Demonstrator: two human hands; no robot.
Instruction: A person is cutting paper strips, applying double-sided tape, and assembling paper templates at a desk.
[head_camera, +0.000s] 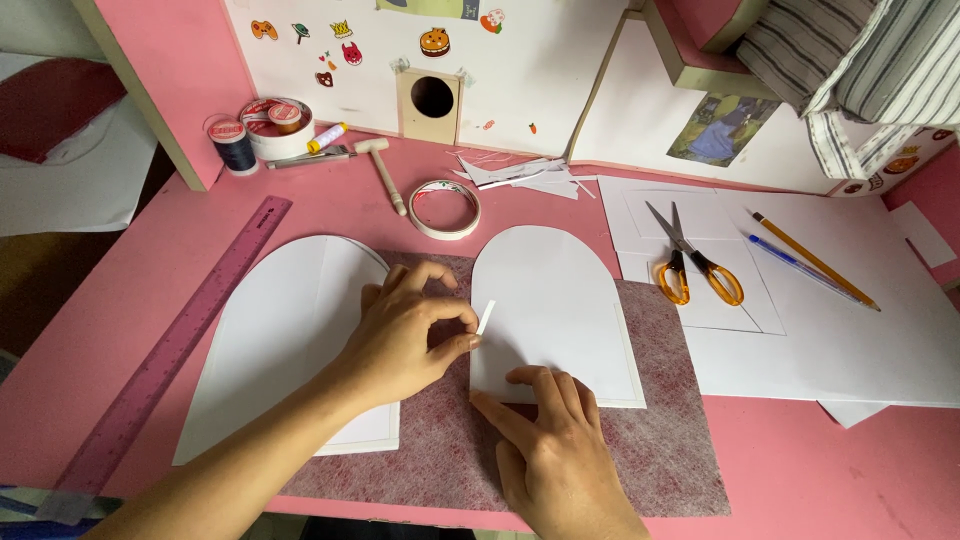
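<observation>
Pink desk (330, 205) fills my view, with a white wall panel behind it dotted with stickers and a small wooden block with a round hole (431, 98). On the desk lies a reddish felt sheet (680, 400), and on that sit two white arch-shaped cards, the left arch (280, 330) and the right arch (560, 300), near each other but apart.

My left hand (405, 335) pinches a thin white strip (486, 317) between thumb and forefinger, holding it just at the left edge of the right arch. My right hand (555, 455) is flat and holds nothing; its fingertips press on the lower left corner of that arch.

I judge the risks are these: the strip is narrow and could tear or curl back if it is pulled at a steep angle, and the arch could slide on the felt if the pressing fingers ease off. The left wrist also rests over the left arch and might drag it.

Scissors (695, 265), a pencil (815, 260), a pen (800, 268), a tape roll (444, 209) and a ruler (180, 345) lie around.
</observation>
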